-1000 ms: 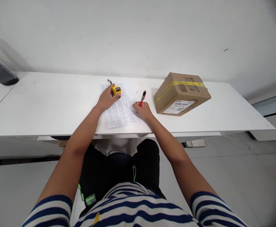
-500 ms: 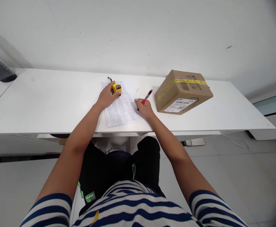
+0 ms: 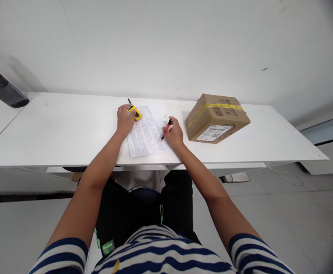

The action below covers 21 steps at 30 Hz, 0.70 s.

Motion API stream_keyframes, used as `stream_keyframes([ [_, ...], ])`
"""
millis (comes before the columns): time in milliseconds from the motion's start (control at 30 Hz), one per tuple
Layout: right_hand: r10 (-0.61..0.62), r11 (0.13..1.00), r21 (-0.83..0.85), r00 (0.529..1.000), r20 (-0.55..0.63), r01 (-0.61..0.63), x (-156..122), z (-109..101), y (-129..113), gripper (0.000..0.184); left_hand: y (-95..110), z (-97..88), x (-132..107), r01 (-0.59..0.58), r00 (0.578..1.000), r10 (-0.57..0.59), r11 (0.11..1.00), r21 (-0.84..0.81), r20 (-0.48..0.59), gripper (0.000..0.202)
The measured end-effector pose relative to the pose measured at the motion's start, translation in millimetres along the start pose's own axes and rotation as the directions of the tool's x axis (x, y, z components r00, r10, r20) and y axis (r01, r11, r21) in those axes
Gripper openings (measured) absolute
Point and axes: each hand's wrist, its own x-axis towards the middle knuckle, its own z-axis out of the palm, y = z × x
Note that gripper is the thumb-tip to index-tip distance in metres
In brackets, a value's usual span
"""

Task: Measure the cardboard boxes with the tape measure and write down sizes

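On the white worktop (image 3: 77,121), a paper (image 3: 147,137) is lying mostly filled with writing; what is left is not showing. The left hand's (image 3: 125,121) fingers are holding a tape measure (image 3: 137,115) at its top, the right hand's (image 3: 176,134) gripping a pen (image 3: 166,129) by its right edge.

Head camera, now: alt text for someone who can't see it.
A person's left hand holds a yellow tape measure and right hand a red pen, at written paper on a white table; a cardboard box is at right.
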Motion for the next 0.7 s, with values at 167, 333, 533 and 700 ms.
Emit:
stream_keyframes([
  [167,0.053,0.999,-0.010,0.994,0.093,-0.052,5.2,3.2,2.9,0.069,-2.9,0.2,2.3,0.063,0.998,-0.064,0.996,-0.062,-0.018,0.030],
  [333,-0.045,0.999,-0.027,0.994,0.097,0.047,1.2,4.4,-1.5,0.062,6.3,-7.6,-3.5,0.043,0.998,-0.047,0.997,-0.068,-0.049,0.028],
  [533,-0.355,0.934,-0.014,0.933,0.059,0.356,-3.3,11.6,-6.1,0.068,26.6,-20.3,-11.8,0.090,0.994,-0.103,0.966,-0.243,-0.043,0.027],
  [700,-0.543,0.836,-0.044,0.837,0.068,0.546,1.5,14.2,-3.3,0.081,52.2,-24.1,-34.1,0.214,0.955,-0.070,0.835,-0.507,0.287,0.047],
])
